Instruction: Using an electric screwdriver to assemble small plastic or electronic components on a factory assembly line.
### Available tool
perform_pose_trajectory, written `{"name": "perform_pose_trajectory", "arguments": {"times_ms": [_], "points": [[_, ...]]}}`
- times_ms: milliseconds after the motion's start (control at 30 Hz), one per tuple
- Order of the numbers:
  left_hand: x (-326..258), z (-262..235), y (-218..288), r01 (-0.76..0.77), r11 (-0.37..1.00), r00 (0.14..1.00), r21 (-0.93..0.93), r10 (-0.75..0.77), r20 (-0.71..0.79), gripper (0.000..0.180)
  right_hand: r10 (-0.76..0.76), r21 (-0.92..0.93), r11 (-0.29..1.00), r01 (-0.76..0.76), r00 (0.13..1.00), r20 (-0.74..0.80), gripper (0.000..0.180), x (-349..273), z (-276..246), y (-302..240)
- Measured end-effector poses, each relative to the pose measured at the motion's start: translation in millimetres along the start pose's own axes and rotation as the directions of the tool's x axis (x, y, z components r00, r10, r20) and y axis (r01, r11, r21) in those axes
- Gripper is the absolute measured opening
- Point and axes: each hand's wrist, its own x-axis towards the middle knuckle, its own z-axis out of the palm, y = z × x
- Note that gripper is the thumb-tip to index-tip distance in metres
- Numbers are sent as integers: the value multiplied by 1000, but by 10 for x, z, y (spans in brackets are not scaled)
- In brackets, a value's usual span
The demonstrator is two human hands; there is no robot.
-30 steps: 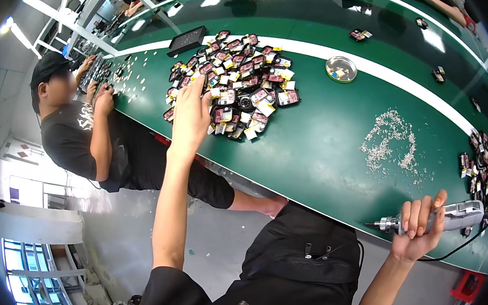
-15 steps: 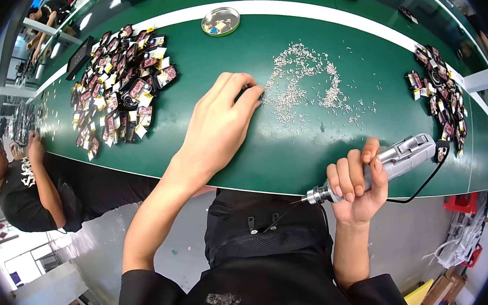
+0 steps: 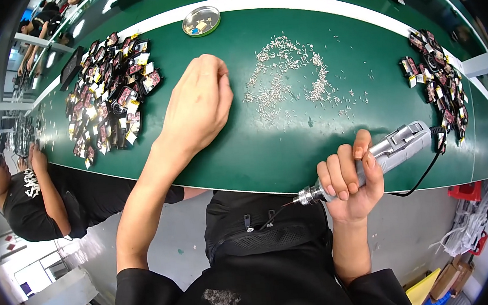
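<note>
1. The right hand (image 3: 348, 178) wraps its fingers around a grey corded screwdriver (image 3: 397, 148), held above the near edge of the tabletop (image 3: 239, 161), right of its middle; the bit points left, past that edge.
2. The left hand (image 3: 199, 104) is above the tabletop's middle, left of the loose screws (image 3: 273, 86), its fingers curled narrow; whether they pinch anything, I cannot tell.
3. For good handling, I would keep the tool grip relaxed, the bit clear of the body and the cable (image 3: 423, 177) slack; screws are best lifted singly, from the sparse fringe.
4. The screws look tiny, slim and silvery, strewn in a ragged ring between the near and far edges.
5. Rounded, black-cased modules (image 3: 106, 100) with reddish faces and white and yellow tabs pile toward the left end; a smaller heap (image 3: 445, 91) lies toward the right end.
6. By the far edge, a shallow, shiny round dish (image 3: 201, 12) holds yellowish and blue bits.
</note>
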Motion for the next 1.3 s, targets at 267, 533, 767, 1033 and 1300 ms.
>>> {"name": "perform_pose_trajectory", "arguments": {"times_ms": [267,533,767,1033,1300], "points": [[-102,-15,5,7,998,1000,-67,-8,-18,22,-4,-9,1000,4,1000,-16,10,16,10,42],[58,44,45,-176,967,978,182,152,139,9,-25,-17,1000,25,999,-42,10,-22,22,28],[82,118,-96,12,998,1000,-61,-13,-19,6,-14,-39,999,14,1000,-16,11,-1,34,18],[-85,-13,-122,75,985,996,-157,-81,-28,7,-14,-47,999,13,999,-31,11,-19,57,19],[-639,-159,314,343,735,918,-585,-393,45,8,-64,-47,997,62,997,-48,11,1,164,81]]}}
